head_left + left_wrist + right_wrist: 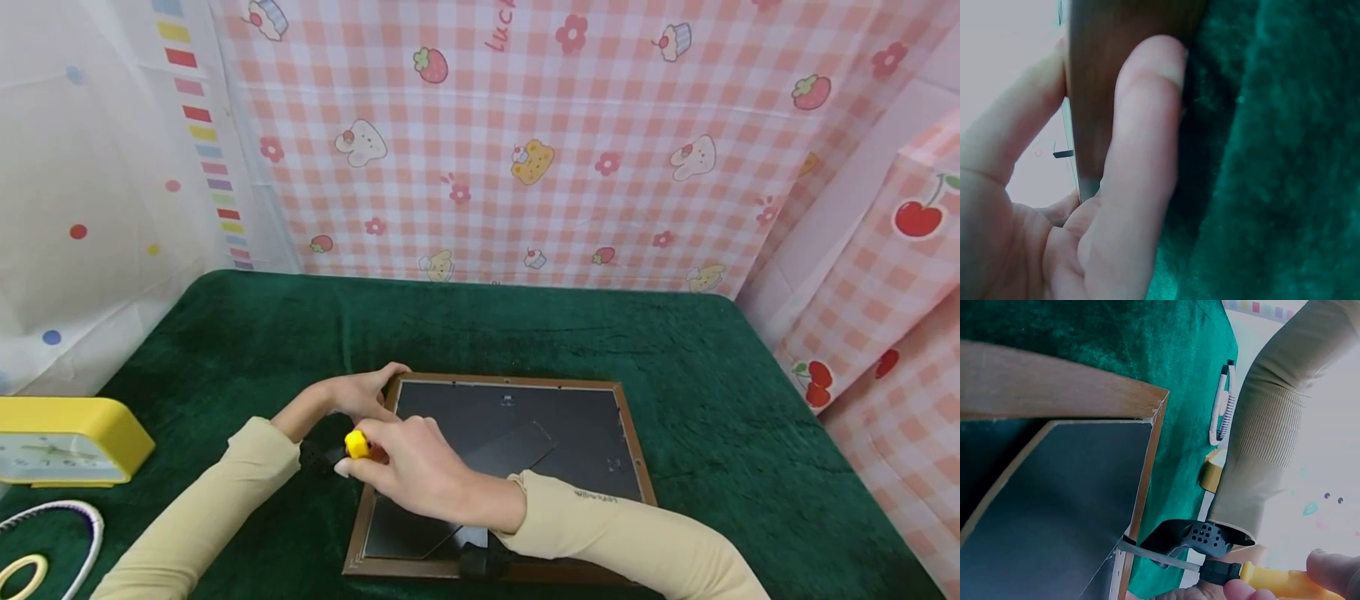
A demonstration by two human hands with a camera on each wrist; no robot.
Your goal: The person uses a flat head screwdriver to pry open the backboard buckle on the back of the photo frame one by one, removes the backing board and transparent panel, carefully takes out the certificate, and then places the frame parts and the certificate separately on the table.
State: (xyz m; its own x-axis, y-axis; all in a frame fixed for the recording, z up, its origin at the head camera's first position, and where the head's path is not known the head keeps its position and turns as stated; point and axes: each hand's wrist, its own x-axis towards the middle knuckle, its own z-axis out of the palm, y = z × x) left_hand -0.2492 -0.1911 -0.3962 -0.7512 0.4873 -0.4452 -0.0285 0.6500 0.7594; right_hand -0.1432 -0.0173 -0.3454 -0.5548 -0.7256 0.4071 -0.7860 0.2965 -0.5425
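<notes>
A brown wooden picture frame with a dark backing board lies back side up. My left hand grips its left side; in the left wrist view, fingers lie along the outer face of the wooden edge. Over the frame's left part, my right hand holds a screwdriver by its yellow handle. The right wrist view shows the screwdriver's shaft reaching the board's edge beside the wood. Small dark tabs stick out from the inner edge. My right forearm hides part of the board.
A yellow alarm clock stands at the left on the green cloth. In front of it lie a white hoop-shaped band and a pale yellow ring. A pink checked curtain hangs behind the table.
</notes>
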